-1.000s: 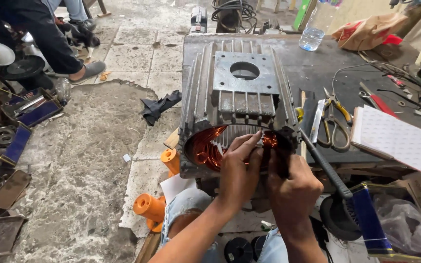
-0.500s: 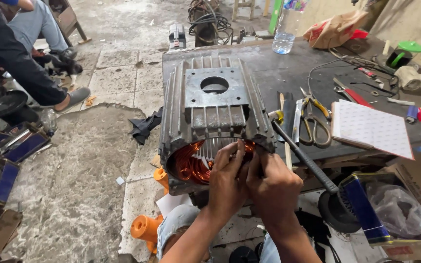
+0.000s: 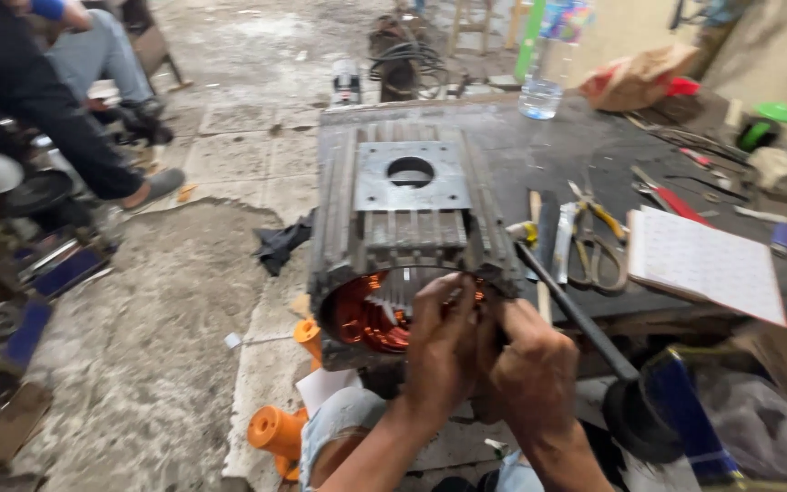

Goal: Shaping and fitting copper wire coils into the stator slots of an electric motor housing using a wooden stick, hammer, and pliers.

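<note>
Head view: a person's left hand (image 3: 444, 351) and right hand (image 3: 532, 369) press together at the open mouth of a finned grey motor housing (image 3: 407, 219) lying on its side at the near edge of a dark workbench (image 3: 585, 150); both forearms rise from the bottom of the frame, wrists bent, knuckles toward the camera; the left fingers (image 3: 448, 292) curl over the housing's lower rim and touch the copper windings (image 3: 366, 319) just to their left, clenched on the rim area, though what they pinch cannot be told; the right fingers (image 3: 503, 319) are folded tight beside them, their grasp hidden behind the left hand; one black-handled mallet (image 3: 585, 323) slants down just right of the right knuckles, its head below the bench edge; one pair of scissors (image 3: 594, 246) and one open notebook (image 3: 708, 264) lie farther right; one clear plastic bottle (image 3: 541, 91) stands well beyond the fingers; two orange spools (image 3: 280, 433) sit on the floor left of the left forearm; another seated person (image 3: 56, 109) is far left; against half a second ago the hands keep the same clasp at the same rim, the housing and tools have not shifted, and the camera has only drawn closer and swung slightly.
</note>
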